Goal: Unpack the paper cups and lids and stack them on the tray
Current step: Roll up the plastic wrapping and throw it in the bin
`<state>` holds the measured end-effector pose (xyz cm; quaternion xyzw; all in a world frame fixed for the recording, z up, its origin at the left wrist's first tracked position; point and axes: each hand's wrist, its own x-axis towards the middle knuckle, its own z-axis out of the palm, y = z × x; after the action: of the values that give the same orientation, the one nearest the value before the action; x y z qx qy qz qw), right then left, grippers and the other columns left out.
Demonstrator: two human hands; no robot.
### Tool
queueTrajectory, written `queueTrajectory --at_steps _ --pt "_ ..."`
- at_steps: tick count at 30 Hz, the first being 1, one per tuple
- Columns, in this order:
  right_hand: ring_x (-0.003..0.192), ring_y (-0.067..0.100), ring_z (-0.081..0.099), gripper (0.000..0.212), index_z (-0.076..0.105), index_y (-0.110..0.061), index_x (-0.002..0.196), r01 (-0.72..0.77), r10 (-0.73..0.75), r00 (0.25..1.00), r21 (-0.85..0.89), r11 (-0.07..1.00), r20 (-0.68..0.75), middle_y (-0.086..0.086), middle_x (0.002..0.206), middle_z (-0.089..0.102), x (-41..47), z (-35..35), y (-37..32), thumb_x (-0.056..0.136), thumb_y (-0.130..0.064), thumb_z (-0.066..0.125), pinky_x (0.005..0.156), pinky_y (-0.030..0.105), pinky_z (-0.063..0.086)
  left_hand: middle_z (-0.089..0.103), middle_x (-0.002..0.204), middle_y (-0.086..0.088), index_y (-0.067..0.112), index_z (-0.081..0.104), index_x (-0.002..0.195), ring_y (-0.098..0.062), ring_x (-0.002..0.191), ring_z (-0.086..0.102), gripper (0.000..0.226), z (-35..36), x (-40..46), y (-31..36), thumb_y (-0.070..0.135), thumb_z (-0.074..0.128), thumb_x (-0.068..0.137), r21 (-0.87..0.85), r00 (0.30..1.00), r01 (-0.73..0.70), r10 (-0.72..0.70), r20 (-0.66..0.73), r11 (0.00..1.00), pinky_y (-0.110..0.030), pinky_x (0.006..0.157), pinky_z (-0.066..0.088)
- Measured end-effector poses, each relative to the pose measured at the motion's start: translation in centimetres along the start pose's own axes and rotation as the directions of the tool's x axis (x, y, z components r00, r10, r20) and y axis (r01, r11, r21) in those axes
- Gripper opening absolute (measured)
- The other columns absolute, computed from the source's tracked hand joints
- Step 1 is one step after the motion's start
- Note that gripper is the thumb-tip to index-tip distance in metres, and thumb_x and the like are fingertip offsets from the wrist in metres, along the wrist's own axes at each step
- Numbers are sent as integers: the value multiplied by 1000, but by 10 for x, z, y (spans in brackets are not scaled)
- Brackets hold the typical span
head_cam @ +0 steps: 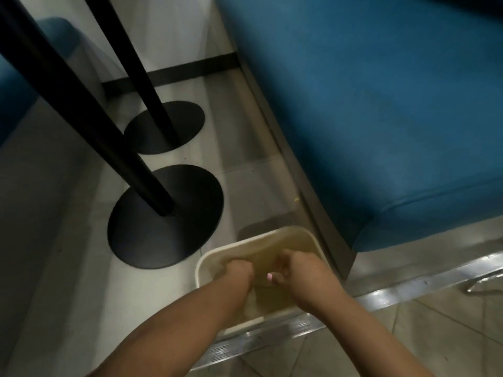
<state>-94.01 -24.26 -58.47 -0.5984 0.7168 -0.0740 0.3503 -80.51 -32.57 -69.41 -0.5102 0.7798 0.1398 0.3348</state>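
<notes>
1. On the floor near the blue padded bench (381, 118), a cream rectangular plastic tray (258, 239) sits.
2. Both hands, left (238, 270) and right (302, 270), curl inside it; their hold is blurred.
3. No cups or lids visible; unpacking likely comes next.

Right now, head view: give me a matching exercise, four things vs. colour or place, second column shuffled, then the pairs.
Things:
1. seat cushion
2. round table bases
3. bin
4. both hands: left hand, right hand

Descriptions:
A. black, flat on the floor
B. reaching down inside the bin, fingers curled
C. blue, upper right
D. beige rim, on the floor beside the metal strip

Pairs: 1-C, 2-A, 3-D, 4-B

No cups, lids or tray show; what the hands hold is too blurred to tell.
</notes>
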Motion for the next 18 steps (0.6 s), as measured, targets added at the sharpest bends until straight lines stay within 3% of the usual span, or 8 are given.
queueTrajectory --at_steps 3,5,7,9,12,14,16,18 --pt "97 20 64 33 61 -29 110 -20 19 999 -17 1000 -34 -2 104 68 -17 -23 -22 85 -49 60 85 34 51 62 124 -10 14 61 125 -29 112 61 33 -19 -30 -9 25 39 103 169 980 -183 193 -47 968 -41 92 50" --pt "96 19 64 32 61 -31 111 -14 13 999 -26 1000 -34 -3 104 69 -32 -40 -40 86 -50 57 85 33 52 66 116 -9 16 61 121 -29 102 64 32 -35 -58 -17 24 36 103 232 977 -203 211 -12 951 -41 83 52" --pt "95 17 65 30 62 -31 109 9 -11 999 -61 998 -39 -4 103 70 -51 -61 -67 87 -50 55 83 28 50 61 124 -12 12 55 128 -32 108 60 34 -58 -98 -24 20 33 103 163 972 -194 212 -102 967 -43 86 48" --pt "95 13 66 28 64 -32 106 55 -58 997 -53 997 -57 -11 95 70 -74 -78 -95 87 -50 54 79 22 46 61 125 -10 10 58 125 -28 111 59 37 -83 -151 -29 17 32 100 -39 919 -250 224 -326 967 -38 93 46" --pt "83 5 61 25 62 -33 107 144 -144 988 -6 990 -48 -22 72 51 -115 -104 -153 88 -44 50 75 18 44 72 84 12 26 75 84 -4 69 68 35 -106 -238 -65 30 40 81 -388 841 -296 46 -539 873 -15 61 51" --pt "74 0 52 20 59 -35 109 172 -171 985 3 985 -9 -17 76 52 -145 -120 -195 92 -39 49 75 17 45 71 100 5 21 70 102 -11 83 68 30 -127 -296 -86 30 44 92 -637 876 -296 -64 -478 712 -18 74 51" --pt "79 4 54 19 59 -36 109 238 -238 971 10 971 6 -14 87 59 -173 -135 -235 92 -38 51 77 17 46 63 122 3 25 58 123 -14 102 60 31 -150 -340 -109 37 42 98 -582 888 -262 -45 -458 770 -20 84 39" --pt "86 5 60 16 60 -37 105 311 -310 950 -26 950 22 -13 96 64 -198 -154 -277 90 -40 55 78 18 47 60 127 1 27 52 130 -18 106 59 35 -174 -389 -135 37 42 98 -533 883 -193 -91 -461 824 -28 86 42"
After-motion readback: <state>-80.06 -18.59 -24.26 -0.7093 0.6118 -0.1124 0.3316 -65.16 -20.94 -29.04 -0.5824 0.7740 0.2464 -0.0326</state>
